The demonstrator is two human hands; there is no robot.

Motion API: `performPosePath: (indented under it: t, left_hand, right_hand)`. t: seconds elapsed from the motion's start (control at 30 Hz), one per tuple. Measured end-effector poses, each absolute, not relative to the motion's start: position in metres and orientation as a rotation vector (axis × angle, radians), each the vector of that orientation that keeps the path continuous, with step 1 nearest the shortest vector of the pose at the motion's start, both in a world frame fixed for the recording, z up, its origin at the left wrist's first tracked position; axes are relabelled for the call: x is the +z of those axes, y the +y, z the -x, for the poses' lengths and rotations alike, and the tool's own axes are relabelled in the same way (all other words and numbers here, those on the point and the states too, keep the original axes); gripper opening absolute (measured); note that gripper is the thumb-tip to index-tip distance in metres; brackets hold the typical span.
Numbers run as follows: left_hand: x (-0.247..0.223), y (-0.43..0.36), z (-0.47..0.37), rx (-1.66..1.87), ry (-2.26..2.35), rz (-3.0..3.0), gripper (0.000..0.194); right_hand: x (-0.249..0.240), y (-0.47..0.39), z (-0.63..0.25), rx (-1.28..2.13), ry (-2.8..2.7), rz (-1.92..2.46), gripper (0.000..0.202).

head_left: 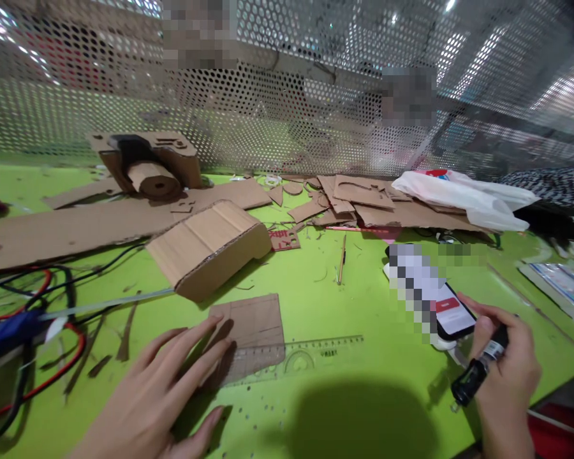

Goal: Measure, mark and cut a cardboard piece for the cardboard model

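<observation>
My left hand [167, 382] lies with fingers spread over a small brown cardboard piece [258, 315] that has lines drawn on it. A clear plastic ruler [323, 352] with a protractor cutout runs across the lower part of this piece. My right hand [507, 363] is closed around a black pen-like tool [481, 366] with a white label and a small metal tip pointing down. Its fingertips reach the edge of a phone [454, 312], which lies lit on the green table with much of its screen blurred out.
A folded cardboard box form [210, 245] stands left of centre, behind it a cardboard model with a round drum [155, 180]. Cables and a blue-handled tool [7, 335] lie at left. Compasses [342, 258], cardboard scraps [363, 191] and a white plastic bag [459, 194] lie further back.
</observation>
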State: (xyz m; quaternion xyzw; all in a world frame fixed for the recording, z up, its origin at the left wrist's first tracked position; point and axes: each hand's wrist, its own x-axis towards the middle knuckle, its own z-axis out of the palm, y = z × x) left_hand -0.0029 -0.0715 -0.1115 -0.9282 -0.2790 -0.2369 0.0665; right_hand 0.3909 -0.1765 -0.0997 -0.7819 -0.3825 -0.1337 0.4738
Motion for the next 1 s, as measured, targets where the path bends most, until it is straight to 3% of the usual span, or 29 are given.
performPosePath:
  t: [0.13,0.23,0.33,0.37,0.5,0.73,1.0]
  left_hand:
    - [-0.108,-0.072,0.0,-0.71,-0.809,2.752,0.045]
    - [-0.105,-0.076,-0.001,-0.706,-0.845,2.71,0.041]
    - [-0.099,-0.08,0.004,-0.664,-0.86,2.67,0.041]
    - [-0.097,-0.081,0.006,-0.645,-0.89,2.664,0.04]
    - [-0.094,-0.084,0.015,-0.551,-1.062,2.742,0.034]
    - [-0.092,-0.082,0.011,-0.734,-1.06,2.907,0.018]
    - [-0.088,-0.078,0.015,-0.728,-0.947,2.987,0.019]
  right_hand:
    - [-0.077,-0.165,-0.346,-0.174,-1.087,1.734,0.014]
    - [-0.064,-0.152,-0.301,0.147,-1.46,1.641,0.017]
    - [-0.065,-0.138,-0.266,0.495,-1.935,1.495,0.007]
    - [-0.068,-0.134,-0.259,0.543,-2.056,1.477,0.014]
    - [-0.082,-0.121,-0.247,0.552,-2.242,1.522,0.035]
    - [-0.08,-0.103,-0.255,0.678,-2.189,1.633,0.028]
    - [-0.071,-0.065,-0.257,0.556,-1.983,1.565,0.02]
